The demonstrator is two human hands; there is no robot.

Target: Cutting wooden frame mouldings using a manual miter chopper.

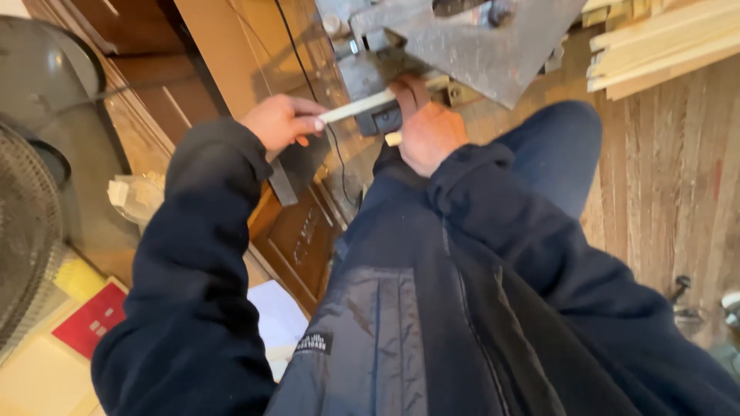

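Observation:
A thin pale wooden strip (356, 106) lies across the base of a grey metal saw machine (470, 42) on the floor. My left hand (284, 121) pinches the strip's near left end. My right hand (428, 131) presses down on the strip beside the machine's dark block, fingers curled over it, with a short pale piece showing under the palm. Both arms wear dark blue sleeves, and my knee in blue trousers (555, 150) is just right of the right hand.
Several pale wooden slats (663, 46) are stacked at the top right on the plank floor. A brown panelled door (297, 239) lies under the machine. A black cable (308, 77) runs down it. A fan grille (27, 231), red card (92, 317) and white paper (276, 312) lie left.

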